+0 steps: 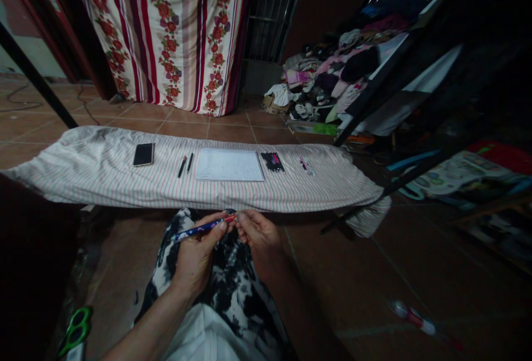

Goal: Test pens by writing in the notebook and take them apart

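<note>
Above my lap, a blue patterned pen (199,228) with a red front part slants across my left hand (198,250). The left thumb and fingers are closed around it. My right hand (257,233) pinches at the red end of the same pen, thumb against fingertips. Whatever small part sits between those fingertips is hidden. Just beyond the hands, a spiral notebook (230,165) lies open on a striped cloth (166,186). Several pens (272,162) are bunched to the notebook's right, and two dark pens (185,165) lie on its left.
A phone (143,154) rests on the cloth at left, and small items (306,165) lie at right. Green-handled scissors (76,328) are at lower left. A bottle-like object (415,316) is on the tiled floor. Behind are a floral curtain (170,34) and a clothes heap (332,73).
</note>
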`<state>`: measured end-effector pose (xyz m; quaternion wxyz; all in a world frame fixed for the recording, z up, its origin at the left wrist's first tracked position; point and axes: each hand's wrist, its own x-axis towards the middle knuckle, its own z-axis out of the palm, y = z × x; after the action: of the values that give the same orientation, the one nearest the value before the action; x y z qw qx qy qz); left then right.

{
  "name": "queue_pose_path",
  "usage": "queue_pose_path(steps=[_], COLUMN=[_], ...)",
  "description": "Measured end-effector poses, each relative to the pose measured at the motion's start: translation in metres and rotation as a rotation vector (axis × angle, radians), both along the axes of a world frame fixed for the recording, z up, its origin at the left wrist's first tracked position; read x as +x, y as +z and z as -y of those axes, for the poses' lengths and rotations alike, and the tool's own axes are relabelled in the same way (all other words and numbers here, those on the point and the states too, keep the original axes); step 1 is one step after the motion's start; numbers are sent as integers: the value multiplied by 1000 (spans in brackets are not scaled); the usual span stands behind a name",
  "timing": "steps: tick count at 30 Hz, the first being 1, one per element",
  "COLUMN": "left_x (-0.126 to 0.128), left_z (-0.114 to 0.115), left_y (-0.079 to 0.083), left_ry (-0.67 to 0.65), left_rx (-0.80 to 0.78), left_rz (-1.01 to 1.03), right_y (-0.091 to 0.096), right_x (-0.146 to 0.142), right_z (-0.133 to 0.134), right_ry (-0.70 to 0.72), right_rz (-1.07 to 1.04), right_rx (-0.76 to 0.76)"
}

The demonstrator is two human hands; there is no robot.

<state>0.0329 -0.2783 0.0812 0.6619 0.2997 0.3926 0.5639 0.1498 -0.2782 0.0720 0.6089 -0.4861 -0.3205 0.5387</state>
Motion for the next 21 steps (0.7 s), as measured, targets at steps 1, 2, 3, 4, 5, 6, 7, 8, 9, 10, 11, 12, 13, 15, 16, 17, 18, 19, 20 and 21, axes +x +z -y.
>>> queue_pose_path(steps=[1, 2, 3, 4, 5, 6, 7, 8, 9, 10, 11, 12, 13, 15, 16, 17, 18, 19, 20, 21], left_x=[0, 0, 1, 0, 0, 0, 1, 1, 1, 2, 3, 3, 4, 5, 5, 5, 4, 4, 4, 3], left_z=[1, 1, 2, 3, 3, 4, 5, 5, 5, 5, 5, 4, 4, 4, 4, 4, 4, 5, 5, 5], left_y=[0, 0, -1, -1, -2, -2, -3, -3, -3, -3, -3, -2, -1, 0, 0, 0, 1, 1, 1, 1], left_ry=[0, 2, 7, 12, 17, 21, 24, 28, 35, 43, 52, 59, 65, 72, 76, 81, 85, 88, 91, 95], left_rx=[-2, 0, 5, 14, 22, 29, 34, 35, 32, 24, 11, -5, -24, -57, -67, -73, -79, -83, -87, -89], left_rz=[-14, -31, -50, -69, -85, -97, -103, -101, -92, -76, -55, -30, -3, 44, 58, 64, 66, 66, 64, 64], right_y=[-1, -3, -4, -5, -5, -5, -5, -4, -3, -3, -2, -2, -2, -3, -3, -4, -5, -6, -6, -7], right_x=[0, 1, 1, 1, 1, 2, 1, 1, 1, 0, 0, -1, -1, -2, -2, -1, -1, -1, -1, -1], right_z=[-1, -1, -2, -2, -2, -2, -2, -1, -1, -1, -1, -1, -1, -1, -2, -2, -3, -3, -3, -4], right_ry=[0, -1, -5, -10, -12, -14, -16, -18, -19, -20, -21, -23, -23, -9, 5, 21, 37, 51, 61, 67], right_rz=[0, 3, 8, 14, 19, 25, 30, 33, 36, 37, 35, 32, 27, 20, 19, 19, 18, 13, 5, -7], right_rx=[-10, -18, -26, -34, -43, -46, -44, -40, -31, -21, -11, -3, 5, 25, 35, 44, 49, 51, 51, 50])
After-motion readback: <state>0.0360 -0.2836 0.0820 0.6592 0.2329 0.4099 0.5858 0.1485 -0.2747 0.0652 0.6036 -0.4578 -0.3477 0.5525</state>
